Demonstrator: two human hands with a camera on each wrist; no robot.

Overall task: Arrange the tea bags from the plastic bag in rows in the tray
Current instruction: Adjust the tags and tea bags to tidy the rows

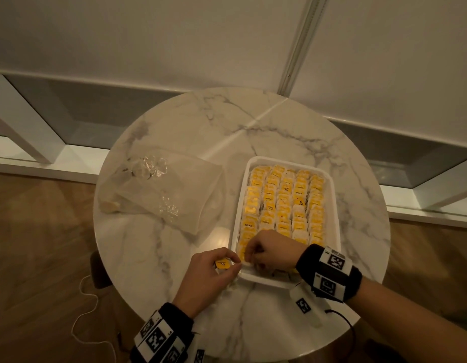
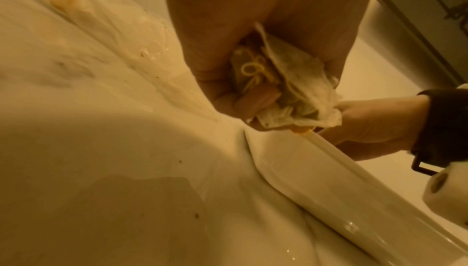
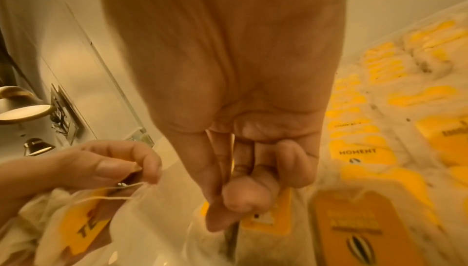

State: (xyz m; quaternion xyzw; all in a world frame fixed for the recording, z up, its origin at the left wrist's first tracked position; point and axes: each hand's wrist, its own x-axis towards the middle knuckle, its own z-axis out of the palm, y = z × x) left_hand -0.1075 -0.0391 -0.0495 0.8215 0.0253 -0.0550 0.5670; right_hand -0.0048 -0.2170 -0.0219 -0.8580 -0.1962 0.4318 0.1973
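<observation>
A white tray (image 1: 287, 160) on the round marble table holds several rows of tea bags (image 1: 284, 203) with yellow tags. My right hand (image 1: 250, 258) is down in the tray's near left corner, its fingers curled, and it pinches a tea bag (image 3: 263, 220) there between thumb and fingertips (image 3: 238, 200). Just outside that corner, my left hand (image 1: 228, 263) grips a small bunch of tea bags (image 2: 291, 94); one yellow tag (image 1: 222, 264) shows on top. The clear plastic bag (image 1: 159, 189) lies crumpled and flat on the table's left half.
The table's near rim is close under both wrists. A white cable (image 1: 83, 310) trails on the wooden floor to the left, beside a dark seat (image 1: 98, 271) under the table edge. A wall runs behind the table.
</observation>
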